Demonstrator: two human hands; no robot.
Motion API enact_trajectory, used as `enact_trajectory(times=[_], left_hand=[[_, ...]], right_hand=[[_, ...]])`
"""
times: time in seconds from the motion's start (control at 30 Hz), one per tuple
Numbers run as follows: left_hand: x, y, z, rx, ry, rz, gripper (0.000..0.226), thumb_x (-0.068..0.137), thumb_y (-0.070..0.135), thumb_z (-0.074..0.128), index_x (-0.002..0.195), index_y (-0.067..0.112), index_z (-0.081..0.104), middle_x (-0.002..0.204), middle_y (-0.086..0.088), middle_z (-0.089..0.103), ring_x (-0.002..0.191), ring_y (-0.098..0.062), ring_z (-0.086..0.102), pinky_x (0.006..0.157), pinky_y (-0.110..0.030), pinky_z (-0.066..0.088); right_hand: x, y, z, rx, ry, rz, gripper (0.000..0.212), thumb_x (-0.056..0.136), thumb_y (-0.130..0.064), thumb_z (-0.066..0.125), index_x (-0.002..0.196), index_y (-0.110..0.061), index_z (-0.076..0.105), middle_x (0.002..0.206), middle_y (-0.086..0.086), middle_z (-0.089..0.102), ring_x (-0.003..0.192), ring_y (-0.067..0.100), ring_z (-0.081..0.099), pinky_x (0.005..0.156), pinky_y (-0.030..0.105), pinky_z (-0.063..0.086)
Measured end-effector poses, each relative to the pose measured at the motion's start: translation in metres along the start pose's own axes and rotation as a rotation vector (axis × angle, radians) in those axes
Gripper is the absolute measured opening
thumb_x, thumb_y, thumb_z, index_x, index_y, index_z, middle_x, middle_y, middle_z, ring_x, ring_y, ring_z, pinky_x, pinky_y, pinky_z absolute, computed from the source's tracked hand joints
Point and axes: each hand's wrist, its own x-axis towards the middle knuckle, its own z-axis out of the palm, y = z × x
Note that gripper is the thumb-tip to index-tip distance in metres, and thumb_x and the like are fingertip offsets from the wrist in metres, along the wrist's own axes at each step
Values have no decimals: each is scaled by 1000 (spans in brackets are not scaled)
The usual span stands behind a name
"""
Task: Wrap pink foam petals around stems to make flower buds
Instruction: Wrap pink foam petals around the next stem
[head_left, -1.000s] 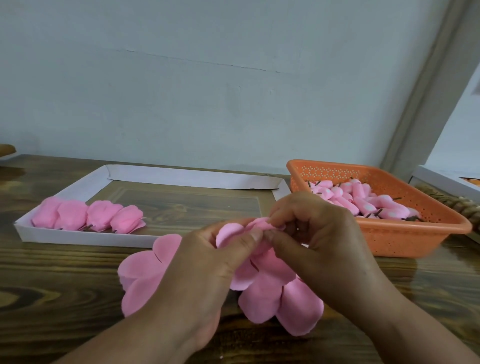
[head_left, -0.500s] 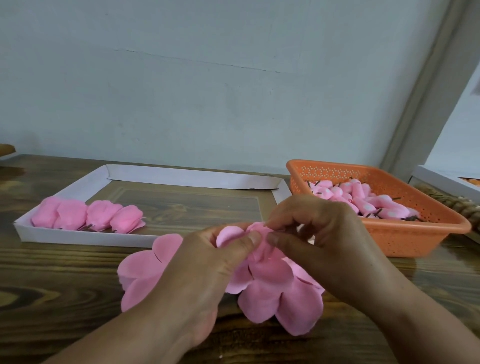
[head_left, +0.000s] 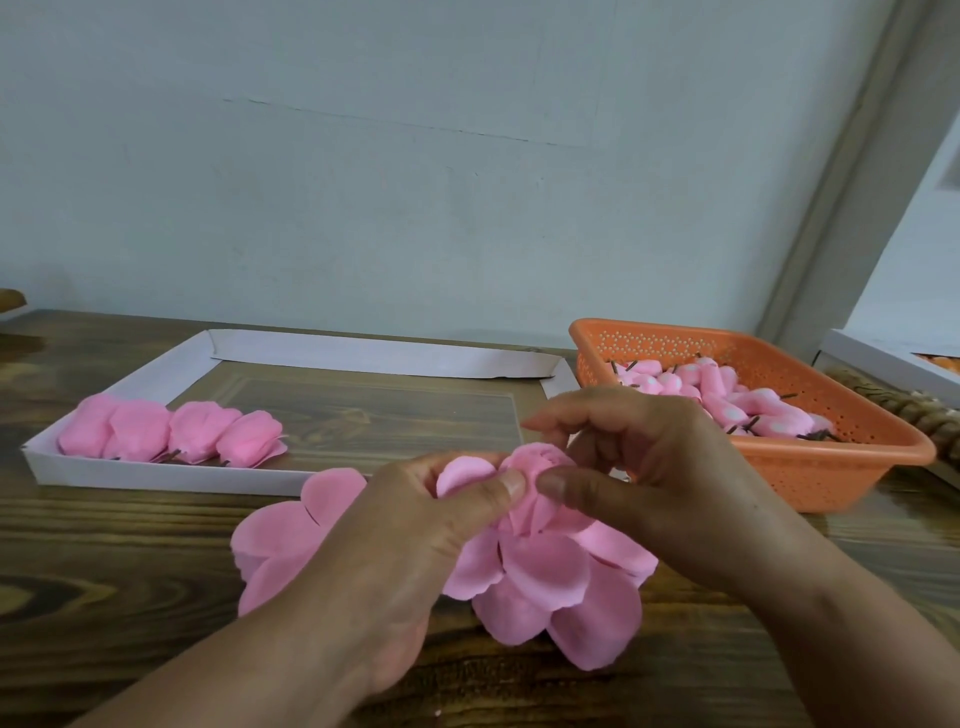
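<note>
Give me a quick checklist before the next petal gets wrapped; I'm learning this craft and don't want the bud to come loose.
1. Bud held firmly: ok. The left hand and right hand both pinch the bud between thumbs and fingers.
2. Stem centred inside the bud: cannot tell, the petals and fingers hide it.
3. Loose petals within reach: ok. The petals hang and lie just under the hands on the table.
4. Room for the finished bud: ok. The white tray holds four finished buds at its left end, the rest is bare.
5. Supply for later: ok. The orange basket holds more pieces.
</note>
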Motion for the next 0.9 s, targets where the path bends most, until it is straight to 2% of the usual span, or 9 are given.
enact_trajectory(times=[0.1, 0.2, 0.4, 0.47, 0.57, 0.7, 0.77, 0.83, 0.9], left_hand=[[1, -3, -2, 15, -20, -26, 34, 59, 34, 71, 84, 11, 74, 86, -11, 74, 78, -27, 69, 63, -32, 52], [2, -4, -2, 5, -27, -34, 34, 57, 34, 70, 83, 12, 74, 85, -11, 74, 75, -24, 70, 61, -30, 50], [3, -7, -1, 14, -4, -13, 30, 62, 33, 70, 84, 14, 76, 89, -12, 75, 88, -32, 71, 83, -44, 55], [3, -7, 0, 5, 23, 1, 29, 61, 35, 69, 81, 15, 76, 87, -12, 75, 86, -31, 71, 79, -42, 57], [2, -8, 2, -17, 74, 26, 17, 68, 32, 68, 76, 20, 77, 77, -6, 75, 71, -19, 70, 55, -26, 51], [0, -6, 6, -16, 153, 104, 22, 84, 22, 63, 69, 30, 76, 59, 3, 69, 48, -3, 60, 37, -13, 38], [-2, -4, 6, -9, 132, 132, 23, 85, 21, 62, 69, 32, 76, 56, 6, 67, 44, -1, 58, 37, -10, 37], [-2, -4, 5, -45, 27, 136, 12, 75, 23, 72, 80, 33, 76, 74, 4, 74, 65, -7, 70, 51, -15, 51], [-1, -5, 2, -40, -53, 122, 30, 66, 15, 78, 94, 27, 74, 92, -5, 75, 86, -18, 72, 68, -26, 59]], right_hand=[[-1, -1, -1, -32, -58, -46, 35, 74, -19, 67, 101, -41, 66, 91, -12, 61, 66, 9, 54, 62, 17, 47], [0, -4, -2, -85, -126, -94, 25, 79, -17, 65, 97, -34, 69, 99, -13, 58, 73, 18, 56, 63, 22, 48], [-1, -4, 0, -84, -107, -48, 13, 75, -19, 65, 85, -22, 72, 93, -11, 59, 73, 16, 57, 64, 32, 50], [-1, -3, 2, -90, -78, -49, 10, 75, -18, 65, 83, -17, 71, 86, -7, 60, 73, 16, 58, 64, 36, 50], [-1, -5, 8, -91, -53, -56, 8, 74, -18, 64, 79, -15, 69, 82, -7, 60, 72, 16, 59, 64, 37, 50], [0, -7, 14, -117, 9, -78, 6, 74, -15, 64, 75, -15, 70, 84, -8, 62, 73, 12, 59, 63, 25, 49], [0, -8, 14, -126, 38, -82, 7, 76, -10, 65, 75, -15, 71, 82, -10, 63, 75, 11, 60, 64, 21, 49], [0, -7, 12, -126, 77, -72, 11, 78, -5, 67, 74, -14, 70, 78, -9, 63, 73, 10, 61, 63, 23, 49], [0, -5, 8, -113, 136, -30, 17, 78, -1, 68, 72, -17, 69, 78, -7, 64, 70, 12, 60, 62, 29, 49]])
